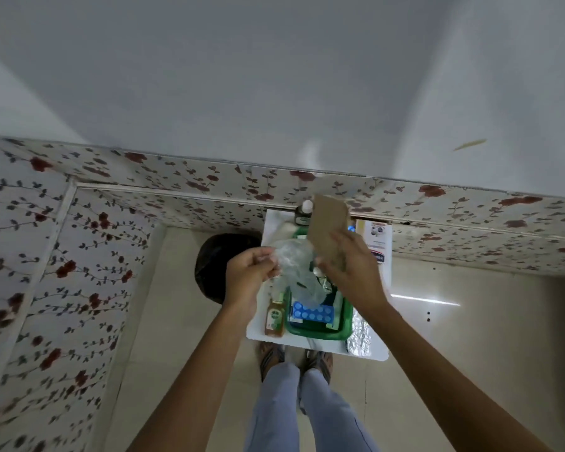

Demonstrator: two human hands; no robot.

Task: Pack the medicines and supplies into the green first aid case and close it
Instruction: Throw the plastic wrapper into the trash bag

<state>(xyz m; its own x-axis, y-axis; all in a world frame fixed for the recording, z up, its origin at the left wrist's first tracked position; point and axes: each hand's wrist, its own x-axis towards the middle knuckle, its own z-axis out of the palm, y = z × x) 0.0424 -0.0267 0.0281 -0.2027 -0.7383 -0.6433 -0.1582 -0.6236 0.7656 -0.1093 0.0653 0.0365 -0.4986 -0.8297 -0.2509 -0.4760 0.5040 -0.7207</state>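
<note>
The green first aid case [320, 334] lies open on a small white table [317, 347], with a blue blister pack [312, 313] inside it. My left hand [248, 277] pinches a crumpled clear plastic bag [296, 272] above the case. Just to the right, my right hand [353, 272] holds a flat brown cardboard piece [328, 230] upright over the case's far end. A brown antiseptic bottle [274, 319] lies on the table left of the case. Silver foil strips [359, 334] lie at the case's right side.
A white box with print [377, 241] and a dark bottle with a white cap [302, 212] stand at the table's far end. A black round bin [222, 265] sits on the floor to the left. Floral-papered walls enclose the corner. My feet [294, 358] stand at the table's near edge.
</note>
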